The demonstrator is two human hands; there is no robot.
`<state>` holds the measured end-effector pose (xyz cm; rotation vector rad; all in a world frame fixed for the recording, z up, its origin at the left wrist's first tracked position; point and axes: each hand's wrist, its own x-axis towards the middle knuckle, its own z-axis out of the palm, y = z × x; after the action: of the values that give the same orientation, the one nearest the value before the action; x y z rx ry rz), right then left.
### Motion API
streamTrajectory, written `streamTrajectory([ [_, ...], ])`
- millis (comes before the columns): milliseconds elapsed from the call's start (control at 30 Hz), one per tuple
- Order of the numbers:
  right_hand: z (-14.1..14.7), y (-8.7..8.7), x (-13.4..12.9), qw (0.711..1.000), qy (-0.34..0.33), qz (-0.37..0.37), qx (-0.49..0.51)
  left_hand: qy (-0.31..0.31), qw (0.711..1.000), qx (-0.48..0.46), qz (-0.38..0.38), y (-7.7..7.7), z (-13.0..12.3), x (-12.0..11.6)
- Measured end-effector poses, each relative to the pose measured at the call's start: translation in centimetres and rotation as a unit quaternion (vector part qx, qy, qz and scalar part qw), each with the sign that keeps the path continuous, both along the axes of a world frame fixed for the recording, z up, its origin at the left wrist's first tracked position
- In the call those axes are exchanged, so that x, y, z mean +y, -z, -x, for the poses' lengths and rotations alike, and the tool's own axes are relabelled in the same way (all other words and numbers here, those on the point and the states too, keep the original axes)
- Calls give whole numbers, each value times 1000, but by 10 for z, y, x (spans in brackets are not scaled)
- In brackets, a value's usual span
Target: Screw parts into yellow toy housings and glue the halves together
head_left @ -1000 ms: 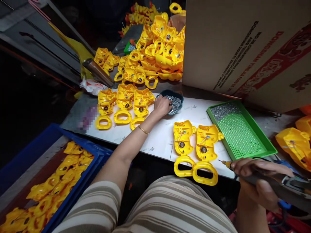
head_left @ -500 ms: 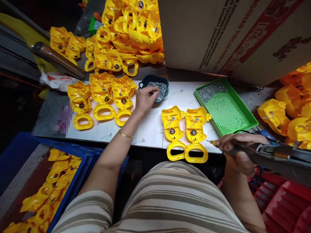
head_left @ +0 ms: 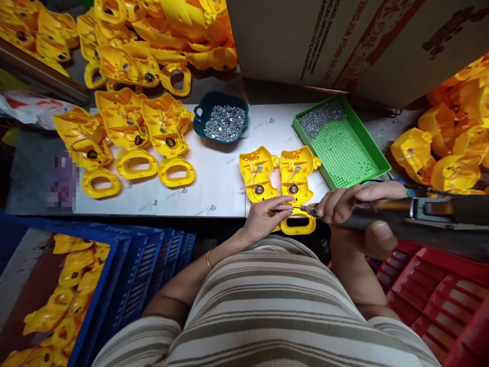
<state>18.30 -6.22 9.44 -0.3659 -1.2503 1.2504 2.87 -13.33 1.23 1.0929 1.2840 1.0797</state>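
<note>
Gripping a long dark power driver (head_left: pixel 439 224) in the right hand (head_left: pixel 355 204), with closed fingers round the front part, aiming the bit leftward. Meeting the tip with the left hand (head_left: pixel 262 219), thumb and fingertips pinched together on a tiny shiny piece (head_left: pixel 291 209), honestly too small to make out from here. Doing all this right over a yellow loop handle (head_left: pixel 298 232), just below the right shell (head_left: pixel 301 176) of a pair and poking past the table edge. Have the left shell (head_left: pixel 263 158) right beside it, also open side up, both with thin wires and a round dark part inside, plus a second loop mostly hidden behind the left hand.

Looking further left on the white tabletop (head_left: pixel 217 176), see three more open shells (head_left: pixel 164 127) in a row, each with a loop at the near end. Also see a dark teal bowl (head_left: pixel 219 138) of little shiny metal bits (head_left: pixel 225 122) near that row, and a green tray (head_left: pixel 382 171) off to the right, with more grey bits in the far left corner. At the back, a big cardboard box (head_left: pixel 290 51) between two heaps of yellow parts (head_left: pixel 202 43). Down low, a blue crate (head_left: pixel 110 280) on the left and a red crate (head_left: pixel 435 295) on the right
</note>
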Motion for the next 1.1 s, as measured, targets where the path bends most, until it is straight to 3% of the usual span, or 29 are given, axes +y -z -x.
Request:
streamTrajectory([
  [100,-1,5,1,999,-35,-4,-11,11,1000,13,-16,2,3,-1],
  [433,0,11,2,999,-48,8,-11,34,997,48,-47,-2,3,0],
  [600,1,11,2,998,-56,21,-14,50,982,138,-120,-5,7,0],
  [700,2,13,2,998,-52,19,-16,65,970,174,-158,-5,8,1],
  [900,2,11,-1,999,-13,27,-29,82,969,167,-160,-3,6,3],
  [1033,3,8,0,998,57,26,-13,22,916,308,-258,-3,11,2],
  [1100,5,13,4,995,89,28,-16,36,878,378,-290,-4,13,-1],
])
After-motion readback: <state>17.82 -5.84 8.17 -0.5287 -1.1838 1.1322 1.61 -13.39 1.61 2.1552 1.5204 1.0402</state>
